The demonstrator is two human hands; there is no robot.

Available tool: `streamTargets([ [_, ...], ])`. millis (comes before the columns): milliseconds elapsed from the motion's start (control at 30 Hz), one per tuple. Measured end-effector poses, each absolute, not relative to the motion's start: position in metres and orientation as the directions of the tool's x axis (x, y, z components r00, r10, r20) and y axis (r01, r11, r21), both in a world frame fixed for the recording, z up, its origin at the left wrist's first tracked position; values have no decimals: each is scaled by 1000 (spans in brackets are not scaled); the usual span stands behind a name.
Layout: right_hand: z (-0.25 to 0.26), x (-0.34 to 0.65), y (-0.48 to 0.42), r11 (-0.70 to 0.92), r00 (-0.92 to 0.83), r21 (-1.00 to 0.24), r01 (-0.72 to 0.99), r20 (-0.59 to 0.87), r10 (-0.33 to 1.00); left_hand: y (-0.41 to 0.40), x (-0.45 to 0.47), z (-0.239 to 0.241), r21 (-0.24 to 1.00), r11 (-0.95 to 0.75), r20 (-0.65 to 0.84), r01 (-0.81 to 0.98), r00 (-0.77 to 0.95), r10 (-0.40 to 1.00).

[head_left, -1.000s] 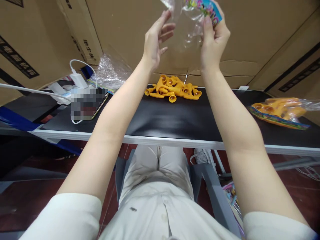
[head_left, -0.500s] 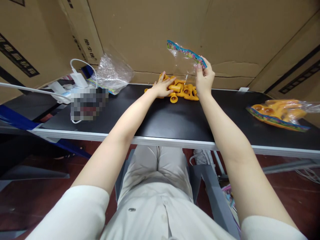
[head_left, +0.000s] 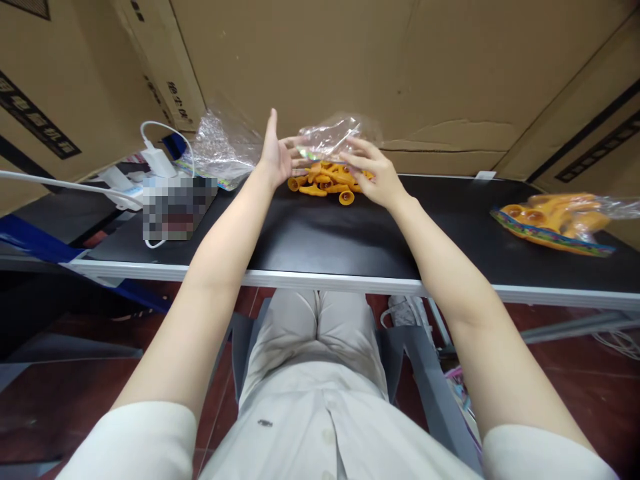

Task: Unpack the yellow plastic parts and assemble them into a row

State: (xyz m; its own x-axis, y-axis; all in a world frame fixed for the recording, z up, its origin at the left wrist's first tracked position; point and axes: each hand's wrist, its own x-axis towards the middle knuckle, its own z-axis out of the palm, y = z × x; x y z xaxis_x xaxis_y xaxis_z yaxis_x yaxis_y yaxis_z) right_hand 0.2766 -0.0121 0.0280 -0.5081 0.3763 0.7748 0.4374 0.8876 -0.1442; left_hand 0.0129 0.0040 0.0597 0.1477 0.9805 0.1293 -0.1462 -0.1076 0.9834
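While a filled packet [head_left: 555,223] sat at the right, the orange horn-mouthed toys [head_left: 325,179] lay apparently unbagged on the black tabletop [head_left: 340,240], by a clear plastic bag [head_left: 333,133] between the separated hands, left hand [head_left: 277,160] spread, right hand's [head_left: 379,175] grip unclear.

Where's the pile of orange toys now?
In the head view, the pile is just above centre on the table, between the left hand and right hand.

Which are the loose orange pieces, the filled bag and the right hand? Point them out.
Loose orange pieces [head_left: 330,178]: head view, middle of the pile.
Filled bag [head_left: 555,239]: head view, its printed band.
Right hand [head_left: 383,179]: head view, back of the hand.
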Motion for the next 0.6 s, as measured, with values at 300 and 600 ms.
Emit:
streamTargets([
  [300,27,261,-31,857,-691,-92,506,552,467,-7,7,19,999,-42,43,-20,48,998],
  [600,27,268,-25,821,-600,-34,570,665,445,2,9,16,972,-233,224,-21,-200,954],
])
